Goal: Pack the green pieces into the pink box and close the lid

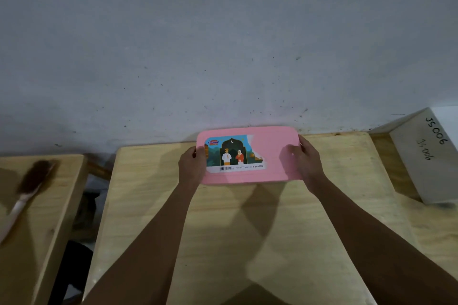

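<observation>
A pink box [272, 151] with its lid on lies at the far edge of the wooden table [235, 230], close to the wall. A partly torn picture label [234, 153] covers the left half of the lid. My left hand [192, 164] grips the box's left end, thumb on the lid. My right hand [306, 158] grips the right end, thumb laid over the lid. No green pieces are in sight.
A second wooden table [32, 218] stands to the left with a brown-bristled brush [29, 186] on it; a dark gap separates the tables. A white block [431, 153] with handwritten marks leans at the right. A grey wall [223, 44] rises behind.
</observation>
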Motion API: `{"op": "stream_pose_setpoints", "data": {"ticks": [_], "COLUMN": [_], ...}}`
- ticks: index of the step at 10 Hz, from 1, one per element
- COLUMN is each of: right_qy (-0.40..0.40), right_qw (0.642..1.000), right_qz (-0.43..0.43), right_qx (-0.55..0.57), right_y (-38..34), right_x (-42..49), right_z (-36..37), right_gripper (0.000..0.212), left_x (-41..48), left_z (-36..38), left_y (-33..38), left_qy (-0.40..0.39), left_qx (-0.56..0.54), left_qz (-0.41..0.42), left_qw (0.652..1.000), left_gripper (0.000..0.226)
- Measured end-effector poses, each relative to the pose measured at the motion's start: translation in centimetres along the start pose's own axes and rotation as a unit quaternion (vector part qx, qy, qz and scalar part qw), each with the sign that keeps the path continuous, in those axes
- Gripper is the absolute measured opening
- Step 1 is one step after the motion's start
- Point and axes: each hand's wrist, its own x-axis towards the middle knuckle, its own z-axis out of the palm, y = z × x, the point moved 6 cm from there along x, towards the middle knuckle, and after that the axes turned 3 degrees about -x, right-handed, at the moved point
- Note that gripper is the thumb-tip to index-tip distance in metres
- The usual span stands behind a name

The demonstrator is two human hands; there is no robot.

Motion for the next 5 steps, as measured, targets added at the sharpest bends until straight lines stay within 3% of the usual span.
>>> {"op": "stream_pose_setpoints", "data": {"ticks": [2,4,5], "right_qy": [-0.012,-0.019,-0.014], "right_qw": [0.999,0.987,0.968], "right_qz": [-0.02,-0.009,-0.013], "right_qx": [-0.032,-0.158,-0.249], "right_y": [0.0,-1.7,-4.7], "right_x": [0.5,0.5,-0.6], "right_z": [0.1,0.3,0.5], "right_gripper": [0.026,0.029,0.04], "left_x": [0.2,-0.1,-1.1], "left_z": [0.1,-0.1,-1.4], "left_y": [0.9,1.6,4.8], "left_qy": [-0.017,-0.07,-0.04], "left_qx": [-0.003,0.012,0.093], "left_qz": [0.007,-0.021,0.07], "left_qw": [1.0,0.997,0.992], "left_gripper": [0.034,0.04,0.052]}}
